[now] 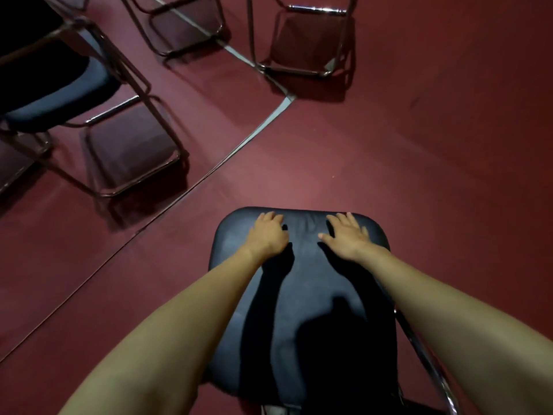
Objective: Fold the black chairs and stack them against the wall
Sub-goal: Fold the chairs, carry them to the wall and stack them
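- Black chair [302, 310]: stands unfolded on the floor, directly below the camera and well apart from the other chairs.
- Seat cushion [305, 232]: padded and covered in a smooth black skin. It is judged soft under pressure and somewhat slippery, so a poor place for a firm hold.
- Left hand [267, 235]: laid palm down near the cushion's far edge, fingers extended, nothing clasped.
- Right hand [347, 238]: laid flat on the cushion, fingers spread and thumb out, nothing clasped. The two hands are kept apart.
- Tube frame [425, 351]: chromed metal, seen along the seat's right side. It is judged stiff, smooth and moderately heavy.
- Hold advised: the cushion's far edge is lifted for folding, and the frame tube is taken for carrying. Pinching at the hinge is a risk.
- Floor [419, 145]: dark red, smooth, faintly glossy. Chair feet are judged to slide easily on it.
- Metal strip [263, 127]: laid diagonally. Whether the glossy surface to its left is a mirrored wall cannot be told.
- Second chair [59, 85]: dark seat, upper left, unfolded.
- Third chair [305, 40]: only its tube frame is seen, at the top edge.
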A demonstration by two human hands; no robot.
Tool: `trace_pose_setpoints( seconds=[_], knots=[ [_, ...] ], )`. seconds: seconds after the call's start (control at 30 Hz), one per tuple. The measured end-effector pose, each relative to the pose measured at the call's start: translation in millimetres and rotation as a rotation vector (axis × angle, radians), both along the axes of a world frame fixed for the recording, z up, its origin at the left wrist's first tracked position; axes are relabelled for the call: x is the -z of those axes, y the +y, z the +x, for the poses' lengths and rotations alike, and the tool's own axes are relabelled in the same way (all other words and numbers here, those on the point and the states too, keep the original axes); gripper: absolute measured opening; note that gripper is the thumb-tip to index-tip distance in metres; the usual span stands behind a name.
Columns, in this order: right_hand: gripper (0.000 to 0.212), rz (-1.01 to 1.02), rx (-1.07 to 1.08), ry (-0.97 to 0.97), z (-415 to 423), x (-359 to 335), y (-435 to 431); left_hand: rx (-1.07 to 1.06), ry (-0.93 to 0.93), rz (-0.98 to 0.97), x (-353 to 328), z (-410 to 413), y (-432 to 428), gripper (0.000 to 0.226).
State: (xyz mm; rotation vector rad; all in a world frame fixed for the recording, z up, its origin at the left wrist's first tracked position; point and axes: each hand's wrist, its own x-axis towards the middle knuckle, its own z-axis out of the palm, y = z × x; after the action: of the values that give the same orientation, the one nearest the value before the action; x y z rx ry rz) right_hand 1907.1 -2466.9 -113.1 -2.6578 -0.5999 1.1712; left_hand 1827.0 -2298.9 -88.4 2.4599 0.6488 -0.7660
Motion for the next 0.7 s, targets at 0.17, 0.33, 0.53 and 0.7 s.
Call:
trace_pose_setpoints(
  seconds=[0.17,0.33,0.53,0.7],
  knots=[
    [0.082,0.007,0.111,-0.007,-4.2,38.7,21.3,0.100,0.038,0.019,39.4,7.3,5.2,0.061],
    [0.105,0.013,0.113,-0.034,-4.1,54.9,27.4,0.163,0.076,0.066,64.3,16.6,5.1,0.086],
    [0.119,-0.198,0.053,-0.082,14.5,47.0,42.7,0.209,0.132,0.286,67.7,41.0,-4.0,0.104],
    [0.121,-0.227,0.031,-0.097,18.9,53.3,43.4,0.185,0.144,0.279,72.0,47.6,1.9,0.092]
  ],
)
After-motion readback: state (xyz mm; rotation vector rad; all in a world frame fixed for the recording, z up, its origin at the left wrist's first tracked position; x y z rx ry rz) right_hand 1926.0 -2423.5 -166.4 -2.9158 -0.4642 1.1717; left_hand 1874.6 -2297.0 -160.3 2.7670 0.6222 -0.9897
